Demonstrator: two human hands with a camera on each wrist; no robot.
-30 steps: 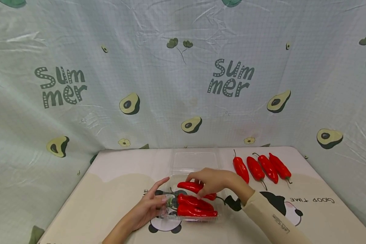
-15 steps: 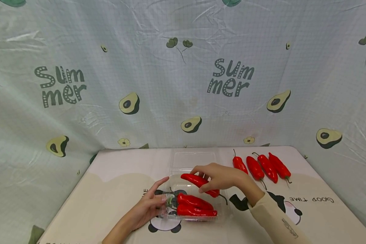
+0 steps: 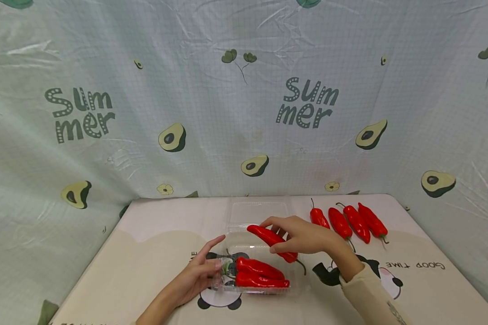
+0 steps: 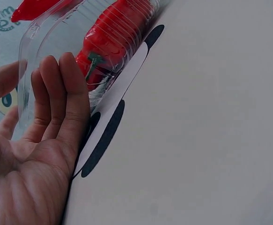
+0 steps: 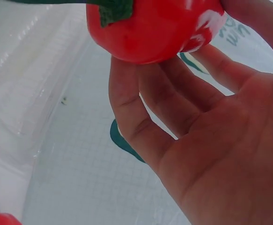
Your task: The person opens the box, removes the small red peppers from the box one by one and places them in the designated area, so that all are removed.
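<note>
A clear plastic clamshell box [image 3: 286, 290] lies with its lid [image 3: 260, 212] folded back. Inside its near half, two long red peppers [image 3: 262, 281] lie side by side, stems to the left. At the box's left end is my left hand [image 3: 195, 277], index finger extended and thumb by the wall; the left wrist view shows its other fingers slightly bent beside the ribbed plastic. My right hand [image 3: 298, 234] holds another red pepper [image 3: 272, 242] above the box between thumb and fingers. This pepper tilts, its green stem low and to the right.
Several more red peppers [image 3: 356, 224] lie in a row at the table's back right. A patterned curtain [image 3: 211, 104] hangs behind the table [image 3: 158, 253], whose cover carries printed pandas.
My right hand has lifted the pepper up and moved it right, out from beside the other two. My left hand stays at the box's left end.
</note>
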